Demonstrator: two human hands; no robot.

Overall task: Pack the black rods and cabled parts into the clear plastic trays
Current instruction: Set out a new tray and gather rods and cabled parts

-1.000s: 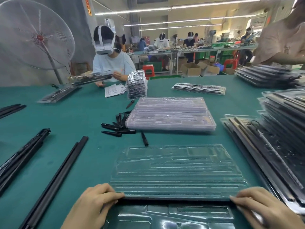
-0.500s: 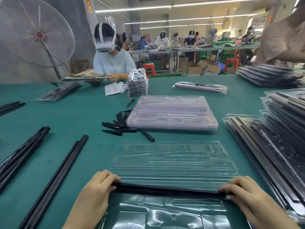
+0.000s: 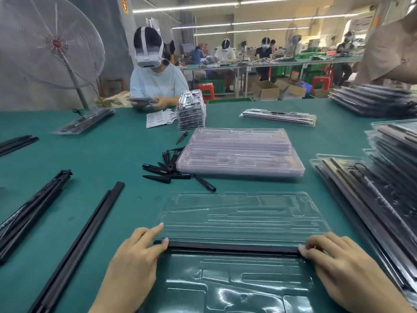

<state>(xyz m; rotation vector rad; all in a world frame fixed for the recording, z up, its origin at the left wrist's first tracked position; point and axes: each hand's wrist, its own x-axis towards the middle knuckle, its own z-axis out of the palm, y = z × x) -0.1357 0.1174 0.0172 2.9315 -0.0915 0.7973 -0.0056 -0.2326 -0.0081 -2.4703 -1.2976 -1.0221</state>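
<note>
Both hands are sliding toward 12 o'clock: the left hand and right hand are pressing a black rod into the clear tray's near edge, uncovering more of the lower tray half.

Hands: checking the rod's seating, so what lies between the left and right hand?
Head view: a black rod spans from left hand to right hand.

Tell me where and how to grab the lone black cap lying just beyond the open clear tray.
Pinch the black cap across its middle from above, fingers on its two long sides. It lies flat on the green table, slanted, apart from the cap pile and the clear tray, so both sides look free; its ends are narrow and would likely slip.
</note>
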